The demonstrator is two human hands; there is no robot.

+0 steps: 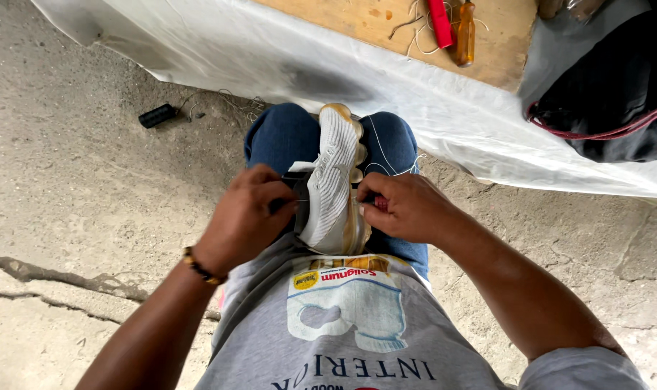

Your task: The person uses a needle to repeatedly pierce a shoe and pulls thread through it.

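I hold a white knitted sports shoe with a translucent yellowish sole [333,180] clamped on edge between my knees, which are in blue denim jeans [285,137], its sole turned to my right. My left hand [245,217] is closed against the shoe's upper side, fingers curled tight on something small and dark that I cannot make out; a thin needle-like sliver shows just beside my fingertips. My right hand [408,209] is closed on the sole side, pinching a small red thing whose shape is hidden by my fingers. A thin white thread [381,148] runs over my right knee. Ahead, a wooden board [386,22] lies on white plastic sheeting [444,108], with a red-handled tool [440,22] and an amber-handled tool [466,32] side by side. A black spool [157,115] lies on the concrete floor [75,188], well to my left.
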